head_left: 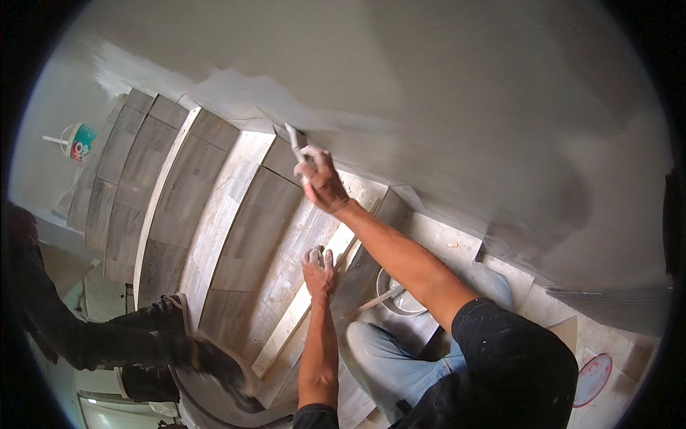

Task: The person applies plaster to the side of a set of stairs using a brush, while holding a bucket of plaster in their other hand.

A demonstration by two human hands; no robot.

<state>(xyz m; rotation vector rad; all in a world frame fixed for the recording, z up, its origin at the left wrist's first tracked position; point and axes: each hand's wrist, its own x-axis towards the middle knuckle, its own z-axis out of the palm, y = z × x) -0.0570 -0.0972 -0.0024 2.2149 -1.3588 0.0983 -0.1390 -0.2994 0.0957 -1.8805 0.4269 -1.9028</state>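
Head view looks down a flight of grey wood-grain tiled stairs point(214, 207) beside one smooth grey plastered wall point(464, 93). Right hand point(321, 182) is closed around one flat metal putty knife point(294, 139), its blade touching the wall's lower edge where wall meets step. Left hand point(318, 268) rests on a tread — fingers curled, holding nothing I can make out. One round metal bowl point(396, 294) sits by the person's knee; one white-and-teal plastic bucket point(78, 143) stands far up-left. Another person's two dark-clad legs point(136, 339) cross the stairs at left.
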